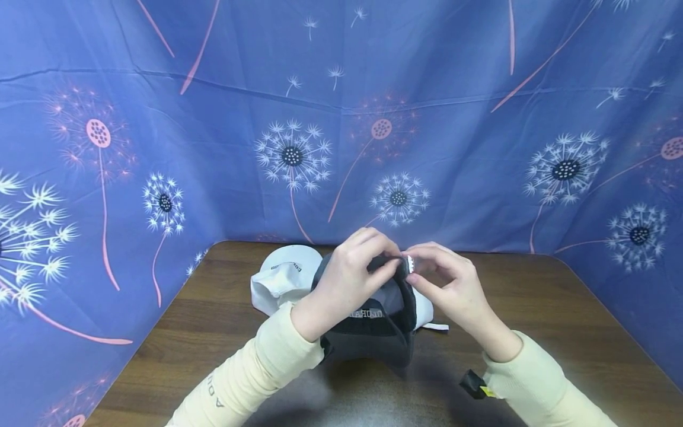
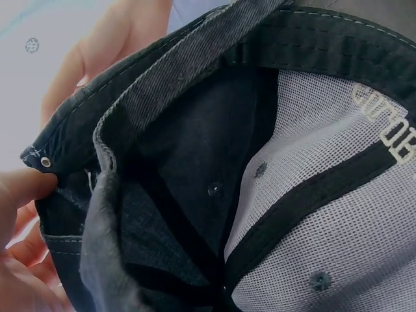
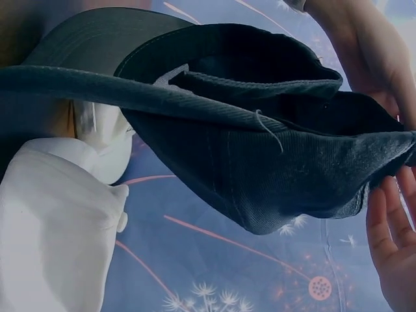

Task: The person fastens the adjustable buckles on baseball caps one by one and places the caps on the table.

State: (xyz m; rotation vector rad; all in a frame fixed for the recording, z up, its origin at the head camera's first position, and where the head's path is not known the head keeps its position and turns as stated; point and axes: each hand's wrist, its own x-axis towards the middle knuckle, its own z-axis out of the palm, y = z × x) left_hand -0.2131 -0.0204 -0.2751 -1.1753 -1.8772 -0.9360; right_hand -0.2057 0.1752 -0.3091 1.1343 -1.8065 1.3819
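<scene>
A dark cap (image 1: 386, 299) is held up over the table, its inside towards me and its brim low at the front. With thumb and fingers, my left hand (image 1: 349, 270) pinches the cap's upper back edge. Close beside it, my right hand (image 1: 450, 281) pinches the same edge by a small white patch (image 1: 410, 264). In the left wrist view, fingers (image 2: 23, 188) press the rim at a small eyelet (image 2: 45, 162), and a loose fabric strap (image 2: 175, 71) crosses the opening. Grey mesh (image 2: 325, 195) and pale letters show inside.
A white cap (image 1: 290, 273) lies behind and left of the dark one. Another white piece with a strap (image 1: 424, 311) shows behind it on the right. The wooden table (image 1: 533, 308) is backed by a blue dandelion-print cloth (image 1: 459, 148).
</scene>
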